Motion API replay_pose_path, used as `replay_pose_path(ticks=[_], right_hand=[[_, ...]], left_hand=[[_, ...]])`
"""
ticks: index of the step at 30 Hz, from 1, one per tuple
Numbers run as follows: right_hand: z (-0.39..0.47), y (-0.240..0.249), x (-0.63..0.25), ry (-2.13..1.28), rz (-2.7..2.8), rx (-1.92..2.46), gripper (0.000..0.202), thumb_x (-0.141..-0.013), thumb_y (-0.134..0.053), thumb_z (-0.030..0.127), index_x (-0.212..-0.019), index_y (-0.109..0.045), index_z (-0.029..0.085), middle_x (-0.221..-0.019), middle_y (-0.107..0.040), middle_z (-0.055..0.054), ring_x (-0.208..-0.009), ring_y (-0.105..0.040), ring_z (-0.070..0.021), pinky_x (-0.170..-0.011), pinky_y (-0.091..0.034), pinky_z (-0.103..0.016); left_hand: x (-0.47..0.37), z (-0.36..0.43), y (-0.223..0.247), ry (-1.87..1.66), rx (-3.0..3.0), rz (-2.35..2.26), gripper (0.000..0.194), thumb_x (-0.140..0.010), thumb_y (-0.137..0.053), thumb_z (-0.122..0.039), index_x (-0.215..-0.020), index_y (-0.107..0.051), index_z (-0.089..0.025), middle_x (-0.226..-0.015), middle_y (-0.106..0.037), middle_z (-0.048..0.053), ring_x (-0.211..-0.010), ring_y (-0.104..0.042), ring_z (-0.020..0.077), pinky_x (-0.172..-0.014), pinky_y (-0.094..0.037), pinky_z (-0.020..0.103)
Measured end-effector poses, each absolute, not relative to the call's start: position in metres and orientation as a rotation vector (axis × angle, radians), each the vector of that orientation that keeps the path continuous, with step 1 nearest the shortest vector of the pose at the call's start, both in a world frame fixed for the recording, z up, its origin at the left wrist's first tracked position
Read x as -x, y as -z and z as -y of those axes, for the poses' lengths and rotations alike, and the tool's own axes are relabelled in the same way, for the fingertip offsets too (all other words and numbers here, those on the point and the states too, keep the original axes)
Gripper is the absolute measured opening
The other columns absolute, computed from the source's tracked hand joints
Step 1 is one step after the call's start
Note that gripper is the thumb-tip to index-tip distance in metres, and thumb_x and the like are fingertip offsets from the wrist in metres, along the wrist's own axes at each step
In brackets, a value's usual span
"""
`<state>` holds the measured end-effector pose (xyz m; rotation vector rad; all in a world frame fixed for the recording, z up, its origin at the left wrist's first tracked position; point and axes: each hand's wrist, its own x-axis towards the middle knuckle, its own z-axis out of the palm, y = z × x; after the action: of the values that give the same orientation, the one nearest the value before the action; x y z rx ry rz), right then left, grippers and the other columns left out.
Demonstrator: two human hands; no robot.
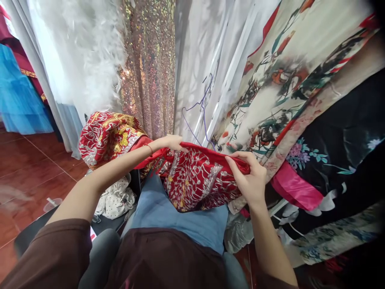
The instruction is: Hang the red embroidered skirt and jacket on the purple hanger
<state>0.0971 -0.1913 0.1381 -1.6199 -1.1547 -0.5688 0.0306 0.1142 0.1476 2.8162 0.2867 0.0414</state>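
A red garment (195, 180) with silver and gold embroidery lies across my lap, its plain red edge stretched between my hands. My left hand (174, 142) grips that edge near the middle, its fingertips partly hidden by the cloth. At the other end, my right hand (249, 172) pinches the edge between thumb and fingers. More of the embroidered red cloth (111, 140) bunches up to the left, beyond my left forearm. Blue fabric (153, 200) covers my lap under the garment.
Gowns hang close in front: white feathers (96, 52), gold sequins (150, 68), a floral print dress (288, 76). A purple wire hanger (200, 106) hangs by a white rack post (228, 84). Dotted white cloth (117, 196) lies on a dark seat at left. Black clothing (345, 136) hangs right.
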Motion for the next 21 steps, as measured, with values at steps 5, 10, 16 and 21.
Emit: replay_pose_path(ticks=[5, 10, 16, 21], right_hand=[[0.184, -0.142, -0.101, 0.449, 1.036, 1.476, 0.018, -0.09, -0.067, 0.043, -0.099, -0.061, 0.029, -0.095, -0.068, -0.004, -0.083, -0.069, -0.0211, -0.075, -0.059, -0.035], [0.177, -0.149, -0.114, 0.311, 1.008, 1.316, 0.04, -0.088, -0.068, 0.05, -0.119, -0.056, 0.029, -0.104, -0.068, -0.005, -0.089, -0.069, -0.0219, -0.076, -0.06, -0.036], [0.163, -0.149, -0.106, 0.008, 1.289, 1.209, 0.061, -0.085, -0.065, 0.063, -0.134, -0.055, 0.029, -0.106, -0.066, -0.006, -0.088, -0.066, -0.0218, -0.077, -0.058, -0.039], [0.14, -0.13, -0.113, 0.233, 1.438, 1.395, 0.064, -0.084, -0.062, 0.068, -0.134, -0.059, 0.028, -0.124, -0.058, -0.011, -0.112, -0.058, -0.0278, -0.097, -0.052, -0.048]], left_hand=[[-0.048, -0.096, -0.178, -0.329, -2.945, -0.529, 0.041, -0.084, -0.059, -0.051, -0.08, -0.077, -0.015, -0.071, -0.069, 0.013, -0.077, -0.069, 0.0302, -0.073, -0.05, 0.042], [-0.051, -0.086, -0.213, -0.756, -2.783, -0.564, 0.034, -0.088, -0.055, -0.038, -0.095, -0.076, -0.013, -0.082, -0.07, 0.014, -0.086, -0.069, 0.0281, -0.08, -0.051, 0.042], [-0.041, -0.084, -0.258, -0.945, -2.756, -0.498, 0.029, -0.083, -0.054, -0.024, -0.099, -0.071, -0.008, -0.092, -0.069, 0.017, -0.101, -0.068, 0.0288, -0.096, -0.05, 0.042], [-0.045, -0.092, -0.285, -0.988, -2.397, -0.389, 0.021, -0.083, -0.054, -0.024, -0.096, -0.063, -0.009, -0.083, -0.065, 0.011, -0.099, -0.068, 0.0285, -0.092, -0.054, 0.044]])
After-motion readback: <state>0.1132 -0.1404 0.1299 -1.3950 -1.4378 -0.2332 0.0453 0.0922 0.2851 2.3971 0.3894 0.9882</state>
